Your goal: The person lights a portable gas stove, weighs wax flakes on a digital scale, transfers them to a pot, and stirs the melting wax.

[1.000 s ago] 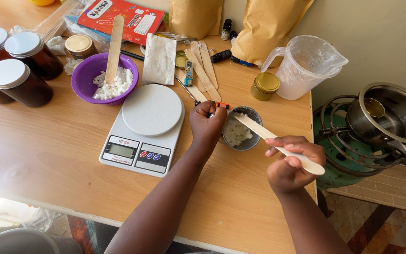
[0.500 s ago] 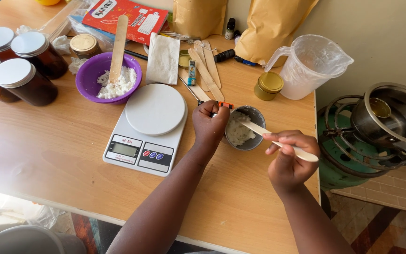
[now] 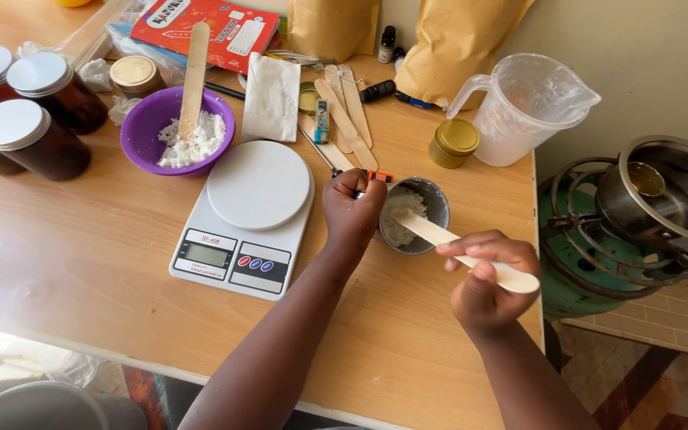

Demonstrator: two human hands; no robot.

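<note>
Fingers of the right hand pinch a flat wooden stirring stick near its rounded end, lower right of centre; the stick's other end dips into the white flaky wax in a small metal cup at the middle of the frame. At the cup's left rim the left hand is curled into a fist, closed on a thin handle whose orange tip shows just above the knuckles. A white kitchen scale sits just left of that hand on the wooden table. In the upper left, a purple bowl holds more white flakes with another wooden stick standing in it. A clear plastic jug stands upper right, with a small gold-lidded tin beside it.
</note>
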